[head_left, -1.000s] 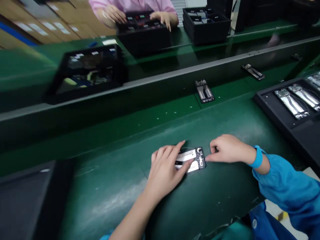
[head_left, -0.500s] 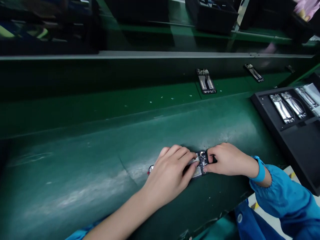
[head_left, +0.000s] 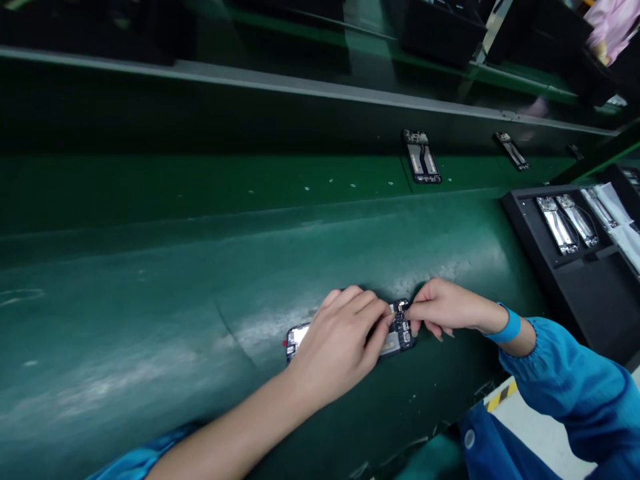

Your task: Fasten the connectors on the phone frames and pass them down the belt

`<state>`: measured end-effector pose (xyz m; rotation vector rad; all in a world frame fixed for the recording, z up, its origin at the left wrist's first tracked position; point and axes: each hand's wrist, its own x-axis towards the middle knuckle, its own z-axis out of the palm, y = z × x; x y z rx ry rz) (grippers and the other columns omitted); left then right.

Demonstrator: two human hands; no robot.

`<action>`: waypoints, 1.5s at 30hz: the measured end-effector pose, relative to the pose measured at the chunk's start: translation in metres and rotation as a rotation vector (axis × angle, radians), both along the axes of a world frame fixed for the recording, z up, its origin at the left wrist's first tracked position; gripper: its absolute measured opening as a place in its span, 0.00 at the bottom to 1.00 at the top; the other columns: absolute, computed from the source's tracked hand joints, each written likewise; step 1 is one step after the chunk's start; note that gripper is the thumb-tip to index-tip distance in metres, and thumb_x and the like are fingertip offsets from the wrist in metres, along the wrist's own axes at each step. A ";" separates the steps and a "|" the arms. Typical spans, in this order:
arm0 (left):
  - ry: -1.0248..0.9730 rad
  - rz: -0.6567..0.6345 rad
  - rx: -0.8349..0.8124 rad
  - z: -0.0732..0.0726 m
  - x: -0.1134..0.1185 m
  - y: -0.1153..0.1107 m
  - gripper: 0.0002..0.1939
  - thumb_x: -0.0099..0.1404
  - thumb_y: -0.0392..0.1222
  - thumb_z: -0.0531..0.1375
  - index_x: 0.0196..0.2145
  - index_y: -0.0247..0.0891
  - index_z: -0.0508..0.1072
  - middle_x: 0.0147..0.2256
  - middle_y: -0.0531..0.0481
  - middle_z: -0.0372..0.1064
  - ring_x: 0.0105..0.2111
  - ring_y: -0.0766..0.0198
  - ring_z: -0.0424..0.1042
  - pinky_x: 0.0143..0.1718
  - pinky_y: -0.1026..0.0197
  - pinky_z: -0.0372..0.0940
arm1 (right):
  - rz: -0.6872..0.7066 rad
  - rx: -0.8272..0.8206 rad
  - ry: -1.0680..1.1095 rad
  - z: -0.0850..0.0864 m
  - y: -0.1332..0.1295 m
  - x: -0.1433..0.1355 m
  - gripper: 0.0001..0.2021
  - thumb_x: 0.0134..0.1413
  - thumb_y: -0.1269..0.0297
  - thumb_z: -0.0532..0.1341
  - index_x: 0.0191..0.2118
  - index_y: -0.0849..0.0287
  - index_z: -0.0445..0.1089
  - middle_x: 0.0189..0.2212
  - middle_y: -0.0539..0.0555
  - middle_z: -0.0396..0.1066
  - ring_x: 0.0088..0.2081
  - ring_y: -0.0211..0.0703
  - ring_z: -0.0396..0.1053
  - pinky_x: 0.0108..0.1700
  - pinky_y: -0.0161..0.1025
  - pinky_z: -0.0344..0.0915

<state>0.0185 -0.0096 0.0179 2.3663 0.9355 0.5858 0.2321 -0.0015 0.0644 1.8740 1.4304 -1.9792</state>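
Note:
An opened phone chassis (head_left: 403,326) with a bare circuit board at its right end lies on the green mat (head_left: 165,300) in front of me. My left hand (head_left: 345,340) arches over its middle, covering much of it, with thumb and index finger pinched together at the edge of the board. What that pinch holds, if anything, is too small to make out. At the board's right end, my right hand (head_left: 439,308) has thumb and index finger closed against the chassis edge; its other fingers hang below. Whether something small sits between those fingertips is hidden.
Beyond the mat, phone chassis (head_left: 423,159) and another chassis (head_left: 512,151) rest on a green strip. At right stands a black tray (head_left: 575,273) holding several chassis. A metal rail (head_left: 300,87) runs along the back. A person's pink sleeve (head_left: 613,27) shows at top right.
My right hand has shifted from gripping a dark piece at the board's end to a fingertip pinch there. My left thumb and index finger have drawn together. The camera view has tilted.

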 end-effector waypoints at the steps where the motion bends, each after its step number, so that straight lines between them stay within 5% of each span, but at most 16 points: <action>1: -0.004 0.004 -0.008 0.001 0.000 0.000 0.13 0.74 0.40 0.51 0.34 0.38 0.73 0.30 0.49 0.71 0.33 0.58 0.65 0.34 0.54 0.54 | -0.008 0.000 0.005 0.000 0.000 0.000 0.13 0.60 0.69 0.59 0.25 0.62 0.75 0.11 0.45 0.62 0.12 0.32 0.58 0.15 0.26 0.55; 45: -0.011 0.073 -0.078 0.002 0.002 -0.003 0.11 0.71 0.38 0.53 0.33 0.40 0.74 0.30 0.49 0.71 0.33 0.57 0.64 0.34 0.54 0.51 | 0.064 -0.016 -0.052 0.004 0.015 -0.008 0.15 0.58 0.70 0.58 0.21 0.62 0.71 0.09 0.45 0.60 0.10 0.30 0.55 0.14 0.26 0.52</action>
